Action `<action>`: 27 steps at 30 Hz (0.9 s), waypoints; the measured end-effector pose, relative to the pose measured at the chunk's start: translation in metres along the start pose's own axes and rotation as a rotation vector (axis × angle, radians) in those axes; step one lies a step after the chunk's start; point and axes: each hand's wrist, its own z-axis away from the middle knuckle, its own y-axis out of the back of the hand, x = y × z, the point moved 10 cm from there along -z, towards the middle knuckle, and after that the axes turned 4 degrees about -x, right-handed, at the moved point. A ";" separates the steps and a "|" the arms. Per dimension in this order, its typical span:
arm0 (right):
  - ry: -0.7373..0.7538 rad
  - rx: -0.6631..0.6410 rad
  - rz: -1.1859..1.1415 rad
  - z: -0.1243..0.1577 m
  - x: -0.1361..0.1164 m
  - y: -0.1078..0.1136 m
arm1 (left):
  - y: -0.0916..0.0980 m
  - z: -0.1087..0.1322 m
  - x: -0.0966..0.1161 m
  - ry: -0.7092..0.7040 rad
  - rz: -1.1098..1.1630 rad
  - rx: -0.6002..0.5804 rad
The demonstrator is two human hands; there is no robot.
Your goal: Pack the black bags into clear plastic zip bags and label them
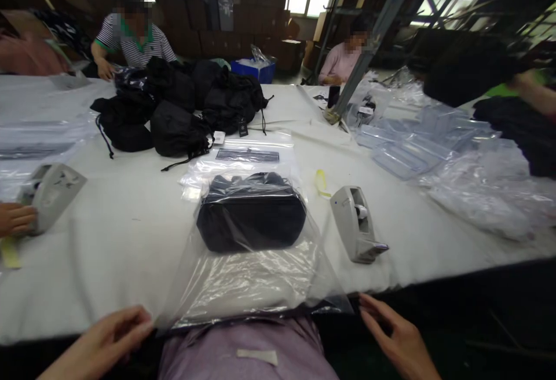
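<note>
A clear plastic bag lies in front of me, its near edge reaching the table's front edge by my lap. Inside it sits a black fabric bag with a flat, dark, eight-sided face toward me. At the plastic's near left corner is my left hand, fingers bent and a little apart from the thumb. My right hand is beside the near right corner, its fingers and thumb apart. Neither hand shows a clear grip on the plastic; whether the fingertips touch it I cannot tell.
A grey tape dispenser stands to the right, near a yellow strip. Printed plastic bags and black drawstring bags lie beyond. Clear plastic piles up at right. A co-worker's hand touches another dispenser.
</note>
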 end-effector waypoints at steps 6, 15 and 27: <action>0.445 -0.350 -0.004 -0.039 -0.182 -0.018 | -0.078 -0.025 0.116 -0.151 0.008 -0.239; 0.607 -0.770 0.117 -0.089 -0.203 -0.151 | -0.162 -0.105 0.115 -0.223 -0.018 -0.375; 0.693 -0.765 0.166 -0.077 -0.132 -0.151 | -0.112 -0.097 0.050 -0.181 -0.306 -0.730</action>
